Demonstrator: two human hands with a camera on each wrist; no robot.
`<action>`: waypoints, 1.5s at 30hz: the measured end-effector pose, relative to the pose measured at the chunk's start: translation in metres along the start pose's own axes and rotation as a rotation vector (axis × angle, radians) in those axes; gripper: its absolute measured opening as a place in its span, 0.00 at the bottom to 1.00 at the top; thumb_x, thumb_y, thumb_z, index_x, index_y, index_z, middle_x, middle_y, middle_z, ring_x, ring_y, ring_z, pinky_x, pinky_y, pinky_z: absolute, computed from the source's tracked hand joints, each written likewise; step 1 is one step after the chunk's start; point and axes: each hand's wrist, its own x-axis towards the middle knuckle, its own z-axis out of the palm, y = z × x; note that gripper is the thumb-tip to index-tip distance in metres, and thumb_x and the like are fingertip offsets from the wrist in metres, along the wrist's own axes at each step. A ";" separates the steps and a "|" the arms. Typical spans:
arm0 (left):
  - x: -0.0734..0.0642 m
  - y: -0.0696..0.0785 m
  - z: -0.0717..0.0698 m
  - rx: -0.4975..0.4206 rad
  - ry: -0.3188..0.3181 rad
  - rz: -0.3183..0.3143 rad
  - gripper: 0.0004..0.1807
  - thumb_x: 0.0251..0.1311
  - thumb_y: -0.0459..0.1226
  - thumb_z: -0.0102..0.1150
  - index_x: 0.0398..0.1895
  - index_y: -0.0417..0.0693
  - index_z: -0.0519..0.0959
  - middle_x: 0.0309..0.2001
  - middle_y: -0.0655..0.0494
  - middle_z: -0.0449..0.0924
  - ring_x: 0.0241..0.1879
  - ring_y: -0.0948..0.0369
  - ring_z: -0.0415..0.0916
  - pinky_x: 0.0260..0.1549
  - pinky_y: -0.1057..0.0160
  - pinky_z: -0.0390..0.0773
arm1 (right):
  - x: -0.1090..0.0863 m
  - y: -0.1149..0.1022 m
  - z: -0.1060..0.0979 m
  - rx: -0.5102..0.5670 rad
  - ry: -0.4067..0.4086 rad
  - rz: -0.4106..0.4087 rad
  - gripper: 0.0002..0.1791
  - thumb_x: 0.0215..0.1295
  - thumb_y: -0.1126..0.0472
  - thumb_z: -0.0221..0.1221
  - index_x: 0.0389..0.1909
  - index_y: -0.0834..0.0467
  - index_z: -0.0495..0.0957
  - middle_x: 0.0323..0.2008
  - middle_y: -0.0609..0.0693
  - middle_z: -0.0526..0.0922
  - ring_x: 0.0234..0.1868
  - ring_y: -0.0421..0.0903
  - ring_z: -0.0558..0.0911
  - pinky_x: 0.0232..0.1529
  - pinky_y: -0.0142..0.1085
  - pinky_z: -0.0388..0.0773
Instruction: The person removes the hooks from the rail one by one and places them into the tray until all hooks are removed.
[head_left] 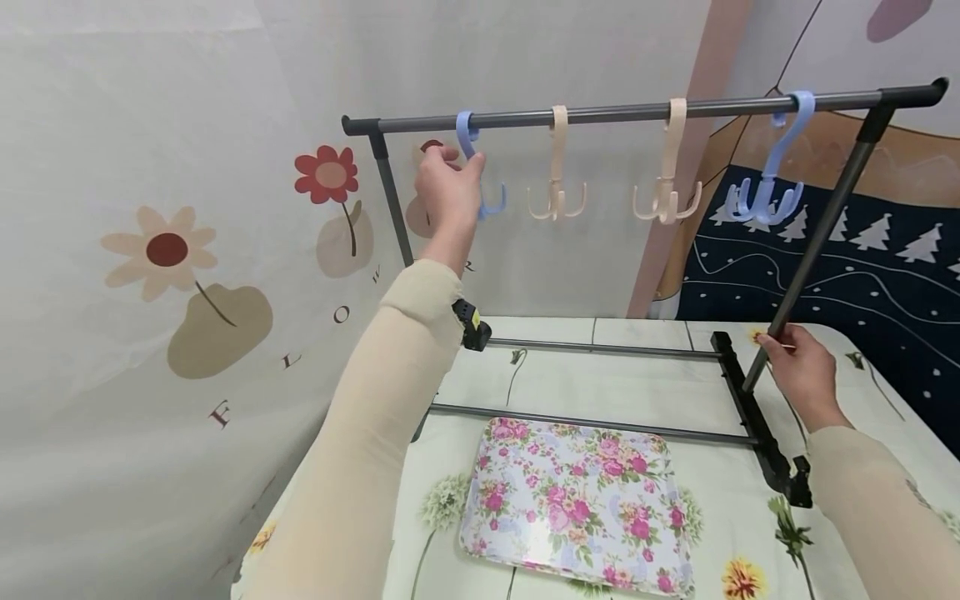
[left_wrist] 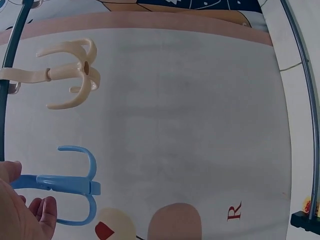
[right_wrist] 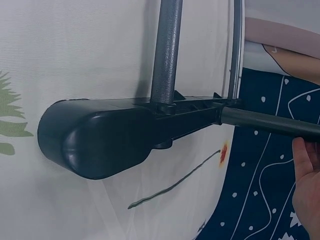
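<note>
A dark grey garment rack stands on the table, its top rail (head_left: 615, 114) carrying hooks with several prongs. Near the rail's left end hangs a blue hook (left_wrist: 75, 185), and my left hand (head_left: 453, 193) holds its stem between thumb and fingers. To its right hang two beige hooks, a nearer one (head_left: 557, 162) and a farther one (head_left: 667, 162). Another blue hook (head_left: 767, 187) is by the right end. My right hand (head_left: 808, 377) grips the lower part of the rack's right upright pole (head_left: 825, 212), just above the black base foot (right_wrist: 100, 135).
A flower-patterned tray (head_left: 577, 508) lies on the table in front of the rack. Two lower bars, a front one (head_left: 600, 422) and a back one (head_left: 607, 347), run between the feet. The flowered tablecloth (head_left: 645, 396) lies beneath; a printed curtain (head_left: 225, 125) hangs behind.
</note>
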 end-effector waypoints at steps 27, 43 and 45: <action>0.006 -0.005 -0.001 0.035 0.091 0.114 0.09 0.65 0.39 0.65 0.42 0.43 0.81 0.40 0.53 0.83 0.39 0.61 0.76 0.40 0.64 0.74 | -0.004 -0.005 0.004 0.016 -0.002 0.002 0.27 0.79 0.49 0.46 0.61 0.70 0.68 0.59 0.72 0.73 0.57 0.69 0.73 0.48 0.59 0.71; 0.013 0.019 -0.012 0.055 0.094 0.136 0.08 0.65 0.38 0.64 0.40 0.43 0.84 0.40 0.53 0.86 0.39 0.61 0.81 0.39 0.66 0.76 | -0.004 -0.005 0.004 0.021 -0.017 0.017 0.28 0.79 0.48 0.46 0.61 0.70 0.68 0.59 0.72 0.72 0.57 0.68 0.72 0.45 0.56 0.72; 0.014 0.021 -0.012 0.050 0.102 0.134 0.08 0.65 0.38 0.64 0.40 0.43 0.84 0.40 0.54 0.86 0.38 0.61 0.82 0.39 0.66 0.77 | -0.004 -0.006 0.003 0.020 -0.014 0.015 0.29 0.78 0.47 0.46 0.61 0.70 0.68 0.59 0.72 0.73 0.57 0.68 0.72 0.44 0.55 0.71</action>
